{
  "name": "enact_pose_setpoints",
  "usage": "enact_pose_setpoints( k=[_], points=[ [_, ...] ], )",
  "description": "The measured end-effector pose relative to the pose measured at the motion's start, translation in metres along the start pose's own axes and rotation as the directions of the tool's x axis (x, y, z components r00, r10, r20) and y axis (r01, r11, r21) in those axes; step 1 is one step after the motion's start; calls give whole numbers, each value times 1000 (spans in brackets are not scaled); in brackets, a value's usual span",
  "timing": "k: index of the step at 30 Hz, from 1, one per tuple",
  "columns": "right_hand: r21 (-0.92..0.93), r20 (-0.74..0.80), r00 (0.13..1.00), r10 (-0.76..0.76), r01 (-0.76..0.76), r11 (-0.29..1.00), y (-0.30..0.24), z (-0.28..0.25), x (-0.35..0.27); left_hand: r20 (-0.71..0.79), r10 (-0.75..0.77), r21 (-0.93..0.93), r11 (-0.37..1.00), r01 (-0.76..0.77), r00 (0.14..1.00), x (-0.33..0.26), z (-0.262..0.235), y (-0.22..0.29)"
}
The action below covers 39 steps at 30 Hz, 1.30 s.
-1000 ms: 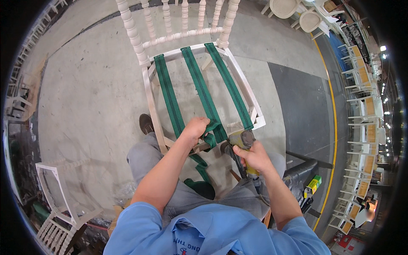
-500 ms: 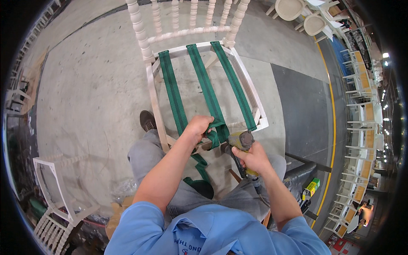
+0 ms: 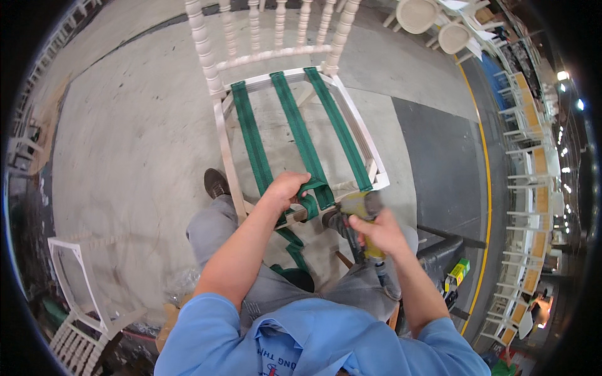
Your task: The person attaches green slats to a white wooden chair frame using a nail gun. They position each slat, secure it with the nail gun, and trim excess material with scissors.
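My left hand (image 3: 286, 190) is closed on a loop of green webbing (image 3: 308, 205) at the near rail of a pale, unupholstered chair (image 3: 229, 150). My right hand (image 3: 384, 232) grips a yellow staple gun (image 3: 357, 204) by its handle, with a hose fitting at the lower end. The gun is blurred by motion and sits by the near right part of the rail; whether it touches the wood cannot be told. Three green straps run from the back rail to the near side: a left strap (image 3: 249, 128), a middle strap (image 3: 296, 125) and a right strap (image 3: 337, 125). Loose webbing (image 3: 300, 258) hangs below the rail.
Another bare chair frame (image 3: 88, 282) lies at the lower left. A black padded bench (image 3: 439, 254) with a green and yellow box (image 3: 459, 273) stands at my right. Round-seated stools (image 3: 417, 15) are at the far right, and rows of chairs (image 3: 525, 169) line the right side.
The staple gun and my right hand have shifted slightly right, away from the middle strap. My left hand still holds the webbing. The chair appears a little further left in view.
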State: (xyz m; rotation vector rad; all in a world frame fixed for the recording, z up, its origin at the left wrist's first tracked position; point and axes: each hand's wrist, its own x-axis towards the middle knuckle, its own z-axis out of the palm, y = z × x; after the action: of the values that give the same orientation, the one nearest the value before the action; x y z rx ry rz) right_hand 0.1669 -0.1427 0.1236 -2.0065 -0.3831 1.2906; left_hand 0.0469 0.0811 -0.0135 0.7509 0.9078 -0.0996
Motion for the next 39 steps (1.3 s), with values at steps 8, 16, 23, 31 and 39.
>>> enact_pose_setpoints(
  k=[8,16,23,31,39],
  points=[
    [183,-599,795,-96,253,950,30,-151,-143,203,130,248,952,-180,970,-40,22,-22],
    [618,-634,636,440,74,783,219,-243,-215,271,704,769,252,-587,656,-29,32,-79],
    [835,-358,815,456,61,547,336,-246,-189,403,496,914,-269,-305,769,-43,45,-100],
    [-197,-767,538,350,-716,670,382,-256,-282,310,453,950,-186,-251,836,-53,58,-97],
    [-22,-786,495,370,-621,783,407,-194,-304,330,416,944,-166,-286,848,-70,39,-109]
  ],
)
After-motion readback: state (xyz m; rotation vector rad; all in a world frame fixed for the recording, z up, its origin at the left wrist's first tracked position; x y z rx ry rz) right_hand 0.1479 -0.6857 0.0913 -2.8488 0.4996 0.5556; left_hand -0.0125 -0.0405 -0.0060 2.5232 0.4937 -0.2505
